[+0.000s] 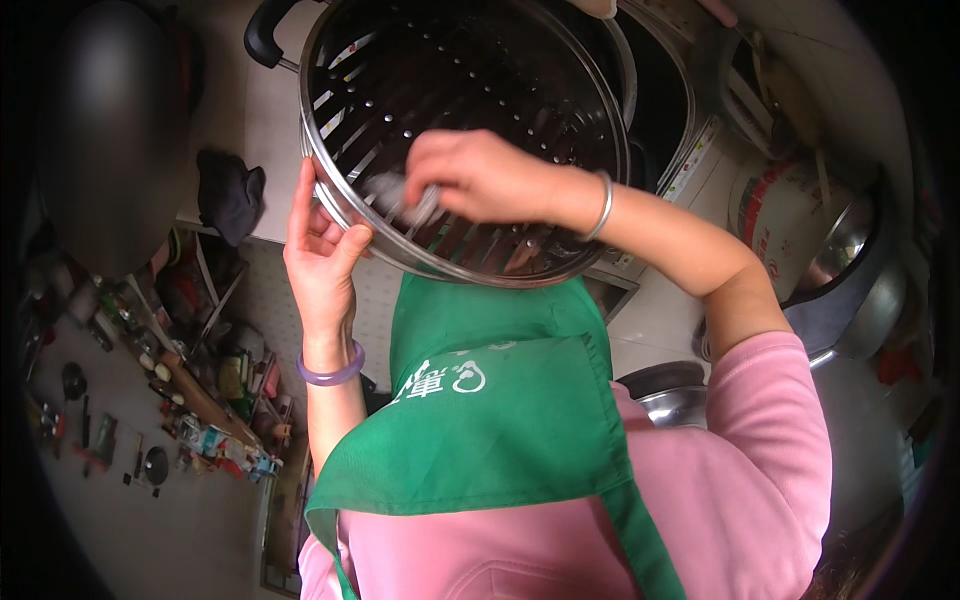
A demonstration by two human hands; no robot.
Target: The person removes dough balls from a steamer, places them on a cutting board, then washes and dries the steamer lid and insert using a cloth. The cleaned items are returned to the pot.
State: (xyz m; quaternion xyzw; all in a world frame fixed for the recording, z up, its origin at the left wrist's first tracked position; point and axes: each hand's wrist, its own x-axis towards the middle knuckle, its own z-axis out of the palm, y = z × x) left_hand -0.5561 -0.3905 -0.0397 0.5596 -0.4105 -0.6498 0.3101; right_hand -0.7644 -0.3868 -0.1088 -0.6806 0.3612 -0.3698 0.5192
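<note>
A large round stainless steel steamer tier point(465, 97) with slots and small holes in its base is held tilted in front of my green apron point(510, 435). My left hand point(322, 232) grips its rim from the left, thumb over the edge. Inside the tier, my right hand point(480, 176) pinches a greyish scouring pad point(409, 196), blurred by motion, against the slotted base. One black side handle point(266, 37) sticks out at the upper left; the opposite handle is mostly hidden.
A dark cloth point(229, 195) lies on the counter at the left. Behind the tier stands a wide dark pot or sink basin point(664, 82). Metal bowls point(844, 236) and a bucket-like container point(772, 217) sit at the right. Cluttered shelves point(202, 405) line the lower left.
</note>
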